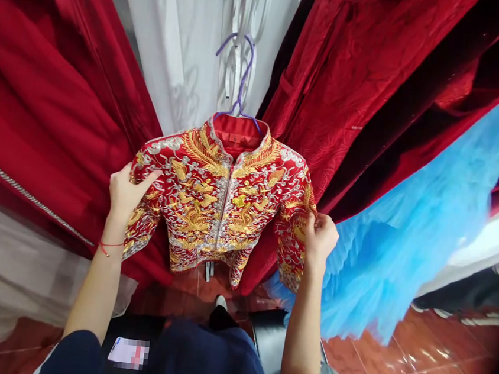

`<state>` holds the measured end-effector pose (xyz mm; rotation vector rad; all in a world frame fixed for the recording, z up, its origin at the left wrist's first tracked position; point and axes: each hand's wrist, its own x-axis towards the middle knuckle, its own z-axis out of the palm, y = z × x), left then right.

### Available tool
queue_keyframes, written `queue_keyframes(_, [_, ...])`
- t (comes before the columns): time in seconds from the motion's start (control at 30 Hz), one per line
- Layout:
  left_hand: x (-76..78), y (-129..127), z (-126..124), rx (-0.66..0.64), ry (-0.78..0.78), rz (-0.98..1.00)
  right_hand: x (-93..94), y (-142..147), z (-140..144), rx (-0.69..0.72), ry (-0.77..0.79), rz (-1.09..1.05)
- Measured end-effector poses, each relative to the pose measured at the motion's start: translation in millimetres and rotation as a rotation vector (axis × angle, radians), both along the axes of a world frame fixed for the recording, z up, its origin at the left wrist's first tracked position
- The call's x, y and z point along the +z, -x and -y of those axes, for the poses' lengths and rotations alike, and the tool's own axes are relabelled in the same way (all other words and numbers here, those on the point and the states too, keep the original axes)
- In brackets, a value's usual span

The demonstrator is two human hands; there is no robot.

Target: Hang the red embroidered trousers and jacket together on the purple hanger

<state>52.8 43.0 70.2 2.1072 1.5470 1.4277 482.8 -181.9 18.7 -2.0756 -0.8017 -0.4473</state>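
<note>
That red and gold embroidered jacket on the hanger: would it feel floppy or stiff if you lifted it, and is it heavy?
The embroidered jacket is densely covered in gold and silver stitching, so it is probably stiffer and heavier than plain cloth. Its sleeves bend where the left hand and right hand grip them, so it likely still drapes. On the thin purple hanger it may swing if pushed.
</note>
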Motion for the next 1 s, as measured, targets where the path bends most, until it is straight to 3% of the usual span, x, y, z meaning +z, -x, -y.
queue_keyframes(0.13, [1.8,4.8,10.1,-0.005,0.009,-0.001,19.6,25.0,2.1,0.016,-0.188,0.152])
queue_keyframes(0.2, [1.1,-1.0,18.1,0.024,-0.038,0.024,28.5,43.0,-0.5,0.140,-0.245,0.173])
queue_keyframes(0.3, [5.6,-23.1,34.8,0.105,-0.256,0.049,41.5,76.0,-18.2,0.371,-0.281,0.106])
queue_keyframes(0.37, [15.2,-43.8,46.9,0.070,-0.399,-0.005,51.6,101.8,-40.7,0.531,-0.287,0.018])
queue_keyframes(0.47, [38.2,-76.4,60.5,-0.090,-0.496,-0.171,69.3,139.5,-79.8,0.711,-0.216,-0.104])
queue_keyframes(0.57, [65.4,-104.9,65.1,-0.215,-0.547,-0.370,83.9,163.2,-105.6,0.776,-0.258,-0.204])
queue_keyframes(0.67, [89.3,-127.7,62.9,-0.286,-0.583,-0.521,86.4,169.0,-112.8,0.814,-0.334,-0.322])
queue_keyframes(0.77, [101.5,-144.4,58.7,-0.312,-0.588,-0.598,81.9,166.7,-113.3,0.876,-0.363,-0.424])
queue_keyframes(1.0, [89.6,-153.6,57.4,-0.240,-0.570,-0.592,79.4,162.0,-119.6,1.012,-0.380,-0.520])
